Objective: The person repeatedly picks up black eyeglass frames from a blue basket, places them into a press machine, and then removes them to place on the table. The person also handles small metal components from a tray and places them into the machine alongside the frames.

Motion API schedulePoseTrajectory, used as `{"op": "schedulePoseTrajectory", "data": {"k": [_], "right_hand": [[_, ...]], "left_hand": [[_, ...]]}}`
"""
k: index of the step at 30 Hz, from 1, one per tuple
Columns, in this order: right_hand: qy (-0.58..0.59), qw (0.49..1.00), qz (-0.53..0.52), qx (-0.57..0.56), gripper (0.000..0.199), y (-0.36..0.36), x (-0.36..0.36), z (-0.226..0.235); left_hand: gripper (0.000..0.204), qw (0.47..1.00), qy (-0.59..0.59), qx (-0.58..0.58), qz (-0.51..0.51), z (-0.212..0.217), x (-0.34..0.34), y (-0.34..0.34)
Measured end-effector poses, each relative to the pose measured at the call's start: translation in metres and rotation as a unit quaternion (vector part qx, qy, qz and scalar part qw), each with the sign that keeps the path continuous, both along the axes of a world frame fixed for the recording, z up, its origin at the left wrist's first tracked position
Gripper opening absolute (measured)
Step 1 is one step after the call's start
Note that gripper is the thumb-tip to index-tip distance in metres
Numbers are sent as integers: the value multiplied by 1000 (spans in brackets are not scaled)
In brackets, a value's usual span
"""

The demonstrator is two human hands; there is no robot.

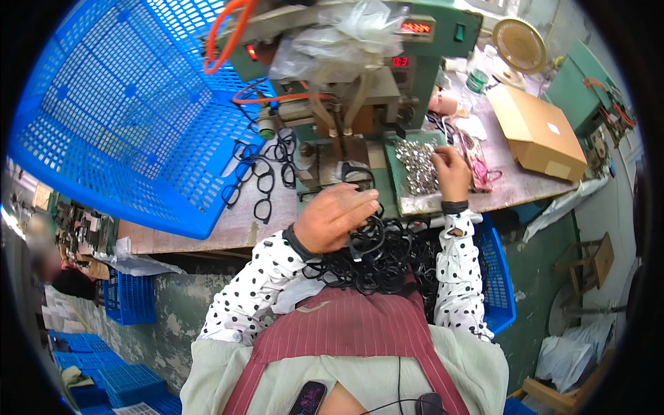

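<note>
My left hand [335, 218] is closed, fingers together, around a black eyeglass frame [358, 170], whose rim shows beyond the fingers at the base of the green machine [346, 117]. At the right edge of a pile of small shiny metal parts [415, 166], my right hand [452, 174] has its fingers pinched together. What lies between those fingertips is too small to tell. The metal parts sit on a green tray [401, 202]. Below my hands, a heap of black eyeglass frames [377, 266] rests against my red striped apron [346, 321].
A large blue basket [131, 104] leans over the table's left side, beside several black eyeglass frames [263, 181]. On the right are an open cardboard box [543, 135], a plastic bottle [478, 72] and pink-printed packaging [478, 169]. Orange tubing [277, 99] crosses before the machine.
</note>
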State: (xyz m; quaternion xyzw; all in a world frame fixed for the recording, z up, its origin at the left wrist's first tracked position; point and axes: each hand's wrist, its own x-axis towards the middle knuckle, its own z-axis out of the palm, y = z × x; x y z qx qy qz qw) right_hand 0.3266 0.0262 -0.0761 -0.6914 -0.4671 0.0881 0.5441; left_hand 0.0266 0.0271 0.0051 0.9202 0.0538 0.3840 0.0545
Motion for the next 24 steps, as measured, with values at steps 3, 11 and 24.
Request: {"op": "schedulePoseTrajectory", "data": {"k": [3, 11, 24], "right_hand": [[-243, 959, 130, 68, 16, -11, -37, 16], [-328, 916, 215, -87, 23, -26, -85, 1], [-204, 972, 63, 98, 9, -10, -47, 14]], "left_hand": [[44, 1000, -2, 4, 16, 2, 1, -2], [43, 1000, -11, -10, 14, 2, 0, -4], [16, 885, -118, -150, 425, -84, -74, 24]]}}
